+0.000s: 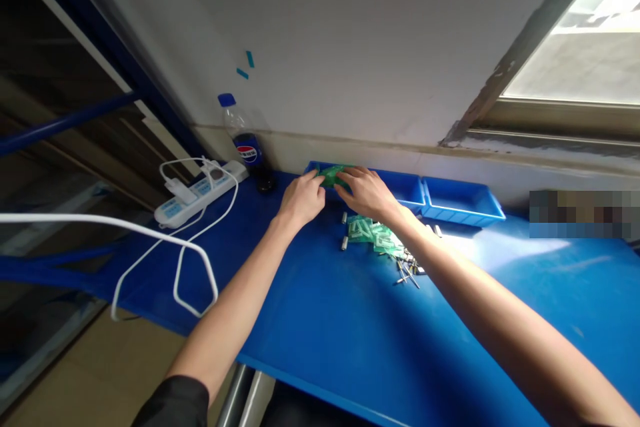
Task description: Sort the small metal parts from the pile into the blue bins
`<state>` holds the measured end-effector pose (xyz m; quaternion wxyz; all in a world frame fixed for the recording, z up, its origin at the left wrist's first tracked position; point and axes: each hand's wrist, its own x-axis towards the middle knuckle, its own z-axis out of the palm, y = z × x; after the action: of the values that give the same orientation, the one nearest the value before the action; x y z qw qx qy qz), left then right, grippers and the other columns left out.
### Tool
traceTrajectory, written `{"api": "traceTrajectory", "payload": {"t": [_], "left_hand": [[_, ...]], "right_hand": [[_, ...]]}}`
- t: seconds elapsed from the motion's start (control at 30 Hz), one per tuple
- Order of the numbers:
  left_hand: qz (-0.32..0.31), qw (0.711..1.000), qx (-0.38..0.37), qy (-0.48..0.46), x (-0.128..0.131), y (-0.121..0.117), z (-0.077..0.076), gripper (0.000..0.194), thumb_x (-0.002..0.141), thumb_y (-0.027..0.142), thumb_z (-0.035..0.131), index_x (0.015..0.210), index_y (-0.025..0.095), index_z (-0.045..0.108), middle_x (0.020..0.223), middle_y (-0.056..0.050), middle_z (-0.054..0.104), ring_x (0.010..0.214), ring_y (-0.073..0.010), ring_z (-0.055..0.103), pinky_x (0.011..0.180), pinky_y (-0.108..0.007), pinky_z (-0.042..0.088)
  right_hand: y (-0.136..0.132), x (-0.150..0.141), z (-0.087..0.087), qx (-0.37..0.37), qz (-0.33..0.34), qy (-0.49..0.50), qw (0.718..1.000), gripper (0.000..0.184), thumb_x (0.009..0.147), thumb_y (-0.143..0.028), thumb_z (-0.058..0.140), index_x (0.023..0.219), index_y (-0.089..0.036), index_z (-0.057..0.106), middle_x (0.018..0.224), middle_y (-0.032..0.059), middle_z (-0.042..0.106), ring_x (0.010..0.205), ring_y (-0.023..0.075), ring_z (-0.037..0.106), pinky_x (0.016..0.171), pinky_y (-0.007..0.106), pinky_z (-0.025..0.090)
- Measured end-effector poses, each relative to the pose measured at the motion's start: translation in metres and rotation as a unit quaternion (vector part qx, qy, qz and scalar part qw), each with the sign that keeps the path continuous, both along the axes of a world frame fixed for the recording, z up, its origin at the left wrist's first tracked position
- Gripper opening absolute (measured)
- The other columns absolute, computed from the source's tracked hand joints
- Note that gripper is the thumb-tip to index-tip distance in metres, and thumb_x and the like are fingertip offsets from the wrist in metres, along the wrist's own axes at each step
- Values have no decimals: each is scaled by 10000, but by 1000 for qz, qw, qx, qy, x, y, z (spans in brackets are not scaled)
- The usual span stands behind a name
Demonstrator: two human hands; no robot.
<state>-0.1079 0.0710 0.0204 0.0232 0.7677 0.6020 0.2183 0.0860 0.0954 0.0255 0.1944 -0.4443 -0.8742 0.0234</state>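
Over the left blue bin at the back of the table, my left hand [303,198] pinches one side of a crinkled green plastic packet [331,176]. My right hand [369,192] has its bent fingers on the packet's other side. The contents of the packet cannot be made out. Nearer me lie several green packets [370,231] with pale pieces showing through. Beside them is a loose pile of thin metal pins [407,272], partly hidden by my right forearm. Small silvery cylinders [345,243] lie left of the packets.
Blue bins [464,205] stand in a row along the wall. A cola bottle [245,140] stands at the back left, next to a white power strip [203,195]. Its white cable [193,243] loops over the left side of the blue table [320,320]. A window is at the right.
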Motion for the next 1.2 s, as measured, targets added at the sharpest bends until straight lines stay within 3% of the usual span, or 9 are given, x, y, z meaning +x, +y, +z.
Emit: {"api": "traceTrajectory", "payload": {"t": [0.17,0.27,0.33,0.47,0.53,0.6,0.77,1.07,1.2], "left_hand": [[-20,1000,-16,-8,-7,11,20,345,981,187,488,1248,207,706,1017,-104,791,946,-268,748,878,-343,571],[-39,997,52,-35,-9,19,39,300,968,169,493,1147,190,732,1125,-119,772,996,-265,725,896,-345,553],[-71,994,64,-57,-6,21,51,260,958,169,510,1060,185,749,1056,-107,773,959,-253,718,879,-336,546],[-209,968,-138,-25,10,18,66,114,892,242,670,931,209,772,855,-60,768,776,-238,716,702,-311,532],[-241,949,-202,31,22,13,66,170,783,277,820,934,206,785,893,-77,776,823,-284,733,682,-325,528],[-238,949,-195,65,36,7,61,346,676,313,924,975,199,792,968,-113,781,910,-346,744,716,-354,538],[-246,935,-180,181,61,-6,41,480,716,442,914,1087,169,777,1034,-175,775,973,-413,749,751,-407,559],[-253,939,-179,152,62,-4,30,310,752,344,877,998,207,746,903,-109,771,855,-348,747,648,-340,485],[-267,941,-204,50,53,7,32,190,775,289,851,907,219,735,832,-42,750,758,-247,707,615,-289,423]], "right_hand": [[-2,-9,4,2,3,-39,999,407,1067,-446,502,1304,-207,730,1257,168,748,1154,351,690,985,479,505],[-3,-5,6,9,4,-12,1000,377,1057,-429,534,1303,-224,732,1239,158,754,1157,347,683,978,474,513],[-5,2,10,16,-1,33,999,362,1053,-380,541,1326,-223,718,1227,146,762,1156,335,682,978,458,523],[-16,25,23,-23,-71,102,992,298,1017,-306,551,1208,-227,766,1091,101,799,940,275,746,805,371,564],[-22,40,31,-74,-81,97,989,252,988,-317,590,1132,-254,788,936,52,814,801,250,755,707,340,553],[-29,55,38,-110,-72,93,987,231,956,-328,643,1120,-262,793,886,34,816,766,246,761,669,330,552],[-41,82,46,-162,-3,77,984,314,946,-299,672,1246,-264,759,932,36,823,811,239,781,686,324,583],[-45,95,33,-208,1,69,976,353,943,-280,710,1294,-264,746,969,54,828,831,235,790,680,309,584],[-43,96,33,-227,5,87,970,338,928,-261,713,1262,-249,762,942,56,827,810,225,785,694,300,580]]}}
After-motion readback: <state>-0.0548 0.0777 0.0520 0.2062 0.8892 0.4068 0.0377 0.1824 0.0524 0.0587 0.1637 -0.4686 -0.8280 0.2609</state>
